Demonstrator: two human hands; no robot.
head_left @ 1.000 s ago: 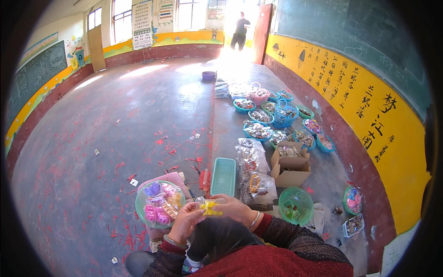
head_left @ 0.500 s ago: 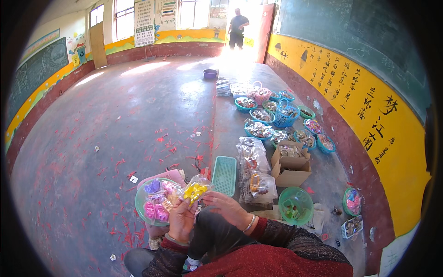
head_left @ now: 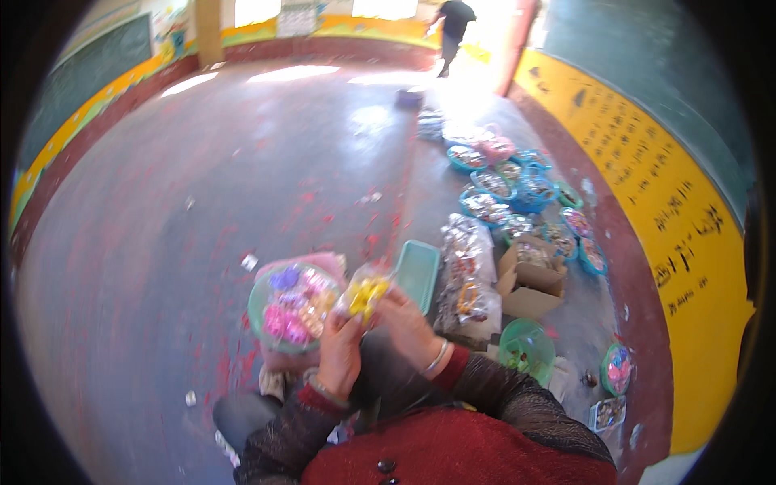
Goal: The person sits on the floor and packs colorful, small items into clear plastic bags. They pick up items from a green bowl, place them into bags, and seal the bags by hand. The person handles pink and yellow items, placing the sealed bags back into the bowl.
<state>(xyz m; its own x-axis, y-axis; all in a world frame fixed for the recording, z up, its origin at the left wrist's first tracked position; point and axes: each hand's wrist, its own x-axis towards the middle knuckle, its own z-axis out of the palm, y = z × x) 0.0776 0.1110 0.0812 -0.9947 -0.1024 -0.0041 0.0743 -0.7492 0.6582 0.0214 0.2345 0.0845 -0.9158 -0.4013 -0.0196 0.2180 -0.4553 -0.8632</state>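
A small clear plastic bag of yellow pieces (head_left: 365, 296) is held up over my lap. My left hand (head_left: 340, 352) pinches its lower edge between thumb and fingers. At the bag's right side, my right hand (head_left: 412, 333) has its fingers curled against the plastic; blur hides the fingertips. Just left of the bag, a pale green basin (head_left: 256, 305) holds purple, pink and peach bagged pieces (head_left: 301, 304). What the yellow pieces are is too blurred to tell.
A turquoise tray (head_left: 418, 275) lies beyond my hands. To its right are clear packets (head_left: 470, 279), an open cardboard box (head_left: 529, 301) and a green basin (head_left: 529, 349). Several filled baskets (head_left: 536, 194) line the right wall. A person (head_left: 454, 28) is near the bright doorway.
My right hand has gone from loosely spread fingers beside the bag to fingers curled at its edge. The view has tilted down and shifted left. The person at the doorway has turned and moved.
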